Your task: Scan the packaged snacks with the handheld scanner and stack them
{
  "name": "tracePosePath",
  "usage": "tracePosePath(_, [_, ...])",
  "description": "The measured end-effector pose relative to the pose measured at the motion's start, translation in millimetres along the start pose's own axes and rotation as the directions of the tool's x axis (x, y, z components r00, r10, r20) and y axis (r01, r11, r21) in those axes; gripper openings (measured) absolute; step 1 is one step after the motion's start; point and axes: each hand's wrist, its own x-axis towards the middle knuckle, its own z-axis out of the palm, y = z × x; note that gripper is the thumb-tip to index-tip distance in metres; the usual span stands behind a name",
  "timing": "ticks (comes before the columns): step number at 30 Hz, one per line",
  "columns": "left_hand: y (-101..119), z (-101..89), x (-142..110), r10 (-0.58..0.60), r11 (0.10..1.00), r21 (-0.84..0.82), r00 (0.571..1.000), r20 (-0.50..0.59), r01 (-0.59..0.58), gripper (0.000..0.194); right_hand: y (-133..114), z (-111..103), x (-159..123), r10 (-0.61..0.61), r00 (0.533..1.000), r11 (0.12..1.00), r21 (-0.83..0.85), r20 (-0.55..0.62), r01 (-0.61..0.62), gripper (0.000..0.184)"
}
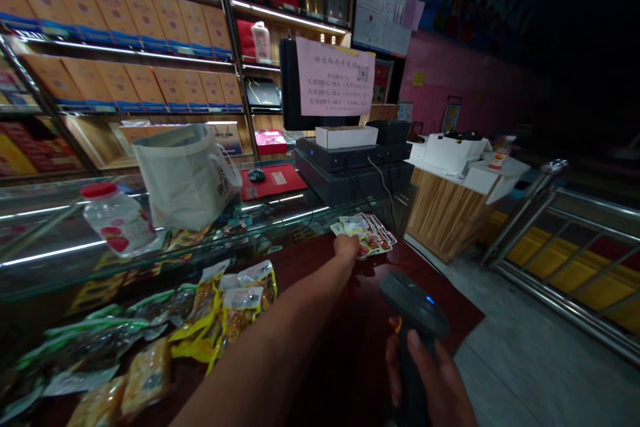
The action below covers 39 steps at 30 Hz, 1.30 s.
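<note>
At the far part of the dark red counter mat, my left hand (347,247) is closed on the near left edge of several flat, light-coloured snack packets (373,233), which lie overlapping. My right hand (440,373) grips a black barcode scanner (413,303) by its handle, low in front of me. A small blue light glows on the scanner's head, and my index finger is near its orange trigger. Left of my forearm lie yellow-edged food packets (243,300), dark green-edged packets (95,340) and packaged bread-like pieces (147,377).
On the glass counter stand a red-lidded jar (120,223) and a pale tote bag (183,177). A mouse (257,175) sits on a red folder (280,181). Behind the packets are a cash drawer (345,180) and a monitor with a pink notice (335,80). A metal railing (580,213) stands right.
</note>
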Motion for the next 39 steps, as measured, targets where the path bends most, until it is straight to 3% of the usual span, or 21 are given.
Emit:
tracePosePath(6, [-0.3,-11.5,-11.2,0.065,0.985,0.155,0.997,0.042,-0.070,0.037,2.3,-7.8,2.1,0.021,0.999,0.998,-0.055,0.045,-0.019,0.076])
tracePosePath(11, [-4.6,-34.8,-36.6,0.201,0.955,0.218,0.979,0.033,-0.203,0.046,3.9,-6.0,-1.3,0.041,0.998,0.996,-0.083,0.055,-0.036,0.076])
tracePosePath(14, [-18.4,-59.2,-70.6,0.306,0.921,0.237,0.950,0.055,-0.310,0.050,7.1,-3.7,-3.8,0.062,0.996,0.994,-0.090,0.070,-0.056,0.073])
tracePosePath(17, [-46.0,-92.1,-118.0,0.400,0.867,0.289,0.913,0.083,-0.406,0.045,13.3,-2.0,-2.5,0.120,0.978,0.986,-0.133,0.170,-0.098,0.074])
tracePosePath(20, [-81.9,-132.6,-165.0,0.547,0.701,0.484,0.830,0.107,-0.524,0.024,21.7,4.3,-0.2,0.134,0.971,0.984,-0.146,0.197,-0.106,0.072])
tracePosePath(23, [-115.9,-176.1,-198.4,0.609,0.577,0.690,0.793,-0.006,-0.437,0.017,30.1,17.1,-0.6,0.163,0.962,0.980,-0.145,0.220,-0.133,0.073])
tracePosePath(27, [-147.0,-218.0,-219.1,0.527,0.526,0.844,0.820,-0.224,-0.108,0.026,39.2,38.4,-5.3,0.145,0.961,0.986,-0.113,0.238,-0.121,0.072])
tracePosePath(29, [-155.1,-225.8,-223.7,0.401,0.531,0.847,0.872,-0.281,0.028,0.042,43.3,47.4,-8.3,0.119,0.956,0.989,-0.122,0.268,-0.089,0.067])
tracePosePath(31, [-158.6,-226.7,-227.1,0.289,0.551,0.829,0.910,-0.296,0.094,0.050,47.3,54.1,-11.1,0.107,0.948,0.988,-0.136,0.301,-0.068,0.063])
tracePosePath(39, [-160.2,-227.6,-231.6,0.179,0.689,0.720,0.944,-0.279,0.082,0.059,53.3,64.8,-22.5,0.147,0.921,0.980,-0.180,0.360,-0.086,0.072])
